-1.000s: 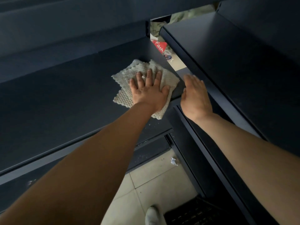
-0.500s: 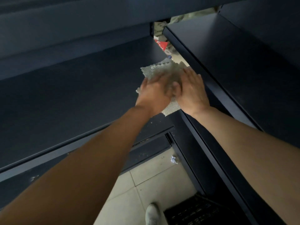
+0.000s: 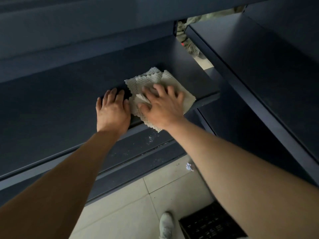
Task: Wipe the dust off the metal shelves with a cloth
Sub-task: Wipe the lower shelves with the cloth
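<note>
A pale waffle-textured cloth lies near the right end of a dark metal shelf. My right hand presses flat on the cloth with fingers spread, covering its near part. My left hand rests flat on the bare shelf just left of the cloth, its fingers beside the cloth's edge and holding nothing. A second dark shelf runs along the right at an angle.
A lower shelf ledge below carries white dust specks. Tiled floor lies beneath, with a crumpled paper scrap, my shoe and a black crate. A gap between the shelves shows clutter behind.
The cloth passed from my left hand to my right hand. My left hand moved left onto the bare shelf; my right hand came over onto the cloth.
</note>
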A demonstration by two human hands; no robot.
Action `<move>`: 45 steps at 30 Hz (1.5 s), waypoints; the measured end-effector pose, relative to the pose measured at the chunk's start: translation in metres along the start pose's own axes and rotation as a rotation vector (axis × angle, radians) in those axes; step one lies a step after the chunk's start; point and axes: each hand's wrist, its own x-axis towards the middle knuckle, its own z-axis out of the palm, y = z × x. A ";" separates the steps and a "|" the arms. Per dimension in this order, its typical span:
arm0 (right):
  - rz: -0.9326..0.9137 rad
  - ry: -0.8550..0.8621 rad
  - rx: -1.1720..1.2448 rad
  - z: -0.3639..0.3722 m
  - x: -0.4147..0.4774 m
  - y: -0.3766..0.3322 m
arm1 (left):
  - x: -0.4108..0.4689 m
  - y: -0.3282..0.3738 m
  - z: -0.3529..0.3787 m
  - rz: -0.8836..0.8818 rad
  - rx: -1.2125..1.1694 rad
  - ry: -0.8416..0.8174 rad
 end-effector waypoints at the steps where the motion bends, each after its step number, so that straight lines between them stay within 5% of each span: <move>1: 0.001 -0.015 -0.020 -0.004 0.005 0.009 | 0.000 0.000 0.001 0.001 -0.007 0.002; 6: 0.186 0.027 0.014 0.004 0.003 0.052 | 0.001 0.002 0.003 0.017 -0.006 0.028; 15: 0.228 0.114 0.072 0.019 -0.006 0.021 | -0.001 -0.002 0.004 0.018 0.004 0.014; 23: 0.161 0.126 0.070 0.031 -0.020 -0.047 | -0.036 -0.047 -0.014 0.158 -0.014 0.040; 36: -0.054 0.044 0.063 0.048 -0.062 -0.203 | -0.108 -0.167 -0.075 0.073 0.030 0.134; 45: -0.209 0.281 0.160 0.063 -0.101 -0.218 | -0.144 -0.190 -0.089 0.148 -0.009 0.223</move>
